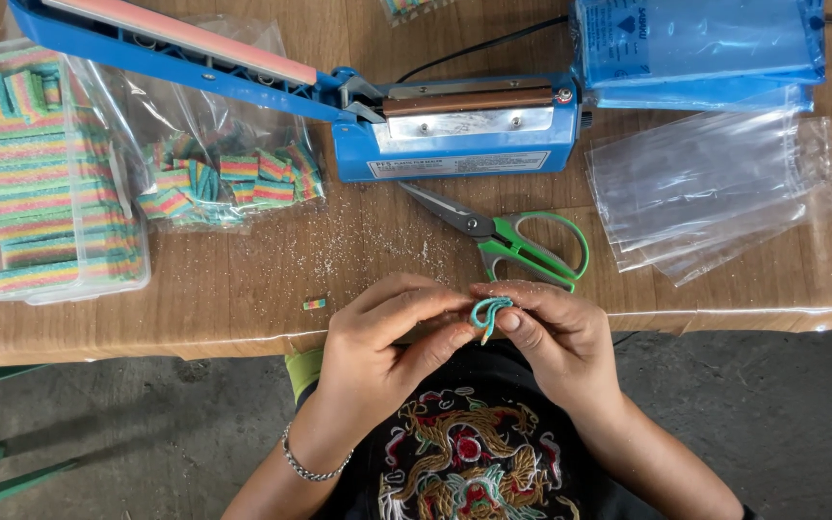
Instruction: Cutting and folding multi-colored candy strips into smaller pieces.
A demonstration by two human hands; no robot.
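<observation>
A thin teal rubber band (489, 312), looped and kinked, is pinched between the fingertips of the left hand (387, 337) and right hand (556, 332), just in front of the green-handled scissors (522, 241). It looks light, soft and stretchy, likely best held by opposite sides of the loop. Behind the scissors sits a blue heat sealer (455, 130), with clear bags (705, 188) to their right and striped candy strips (228, 178) to their left.
</observation>
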